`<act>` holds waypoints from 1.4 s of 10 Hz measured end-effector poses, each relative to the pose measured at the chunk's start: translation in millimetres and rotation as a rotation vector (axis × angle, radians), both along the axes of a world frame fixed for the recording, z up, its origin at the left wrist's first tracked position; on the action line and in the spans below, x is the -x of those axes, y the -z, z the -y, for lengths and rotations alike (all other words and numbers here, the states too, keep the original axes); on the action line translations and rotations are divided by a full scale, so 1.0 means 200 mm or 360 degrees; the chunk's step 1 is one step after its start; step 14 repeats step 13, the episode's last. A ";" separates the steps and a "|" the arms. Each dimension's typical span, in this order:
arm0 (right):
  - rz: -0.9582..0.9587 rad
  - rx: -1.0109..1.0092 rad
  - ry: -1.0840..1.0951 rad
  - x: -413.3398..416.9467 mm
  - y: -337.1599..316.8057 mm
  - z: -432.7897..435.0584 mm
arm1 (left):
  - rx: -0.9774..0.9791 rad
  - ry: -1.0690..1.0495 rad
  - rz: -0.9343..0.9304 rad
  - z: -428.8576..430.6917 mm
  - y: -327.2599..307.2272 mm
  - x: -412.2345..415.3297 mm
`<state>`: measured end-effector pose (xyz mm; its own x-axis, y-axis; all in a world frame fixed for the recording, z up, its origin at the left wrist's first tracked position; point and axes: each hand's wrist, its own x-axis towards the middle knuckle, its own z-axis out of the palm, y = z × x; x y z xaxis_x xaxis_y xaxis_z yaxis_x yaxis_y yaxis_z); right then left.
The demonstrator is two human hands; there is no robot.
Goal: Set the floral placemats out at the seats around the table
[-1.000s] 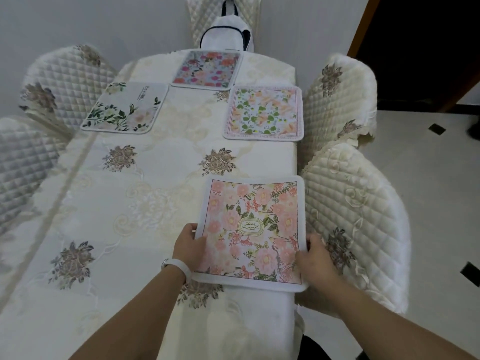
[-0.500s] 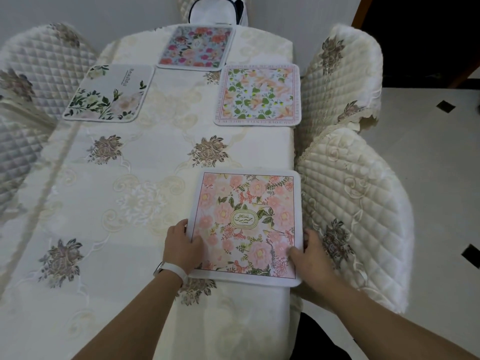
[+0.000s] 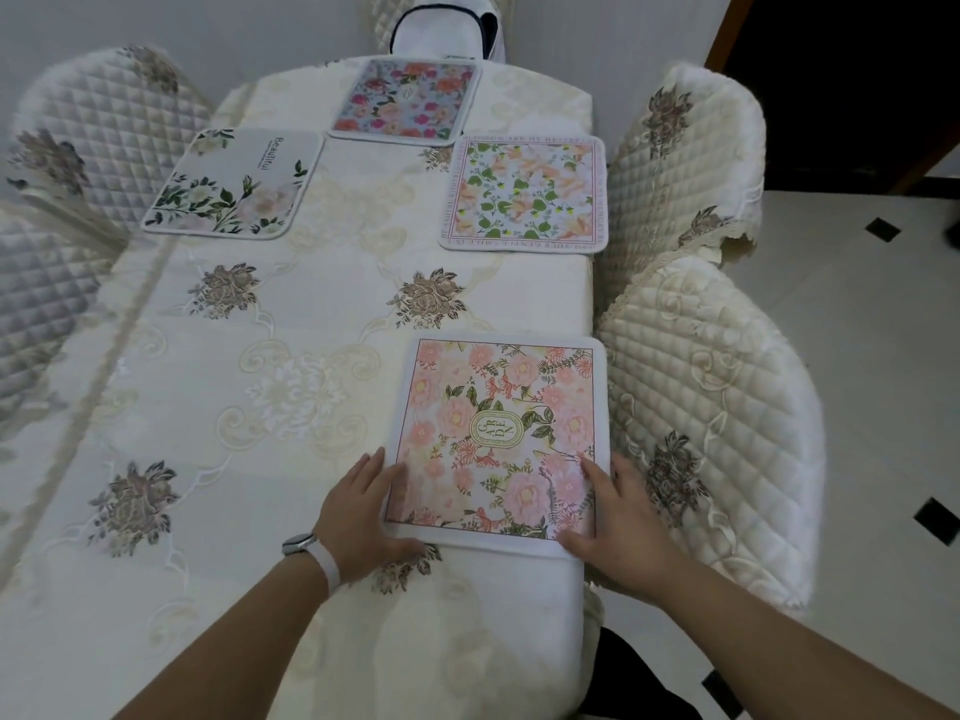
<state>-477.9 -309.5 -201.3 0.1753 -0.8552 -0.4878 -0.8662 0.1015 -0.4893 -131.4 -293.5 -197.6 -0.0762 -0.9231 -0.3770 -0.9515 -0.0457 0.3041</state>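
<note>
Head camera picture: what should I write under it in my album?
Both hands, left and right, flatten a pink floral placemat beside three others.

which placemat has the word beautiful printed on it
The white placemat with green leaves on the far left; the other three are covered in flowers all over.

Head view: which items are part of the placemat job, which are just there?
Part of the job:
- pink placemat, left hand and right hand on its near corners
- green-leaf placemat
- white placemat
- blue placemat
- tablecloth
- quilted chairs

Just there:
- white bag on the far chair
- wristband
</note>
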 end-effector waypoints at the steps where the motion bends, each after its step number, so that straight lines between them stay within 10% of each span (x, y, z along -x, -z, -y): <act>1: -0.0036 -0.0016 -0.0050 0.01 0.00 -0.02 | 0.0007 0.0024 -0.0003 0.00 0.01 -0.01; 7: -0.0080 0.0003 -0.0063 0.01 -0.03 -0.03 | 0.0056 -0.0023 -0.0141 -0.05 -0.01 0.03; 14: -0.0244 0.0798 -0.0317 -0.16 -0.68 -0.09 | 0.1059 0.0101 -0.0159 -0.17 -0.58 0.08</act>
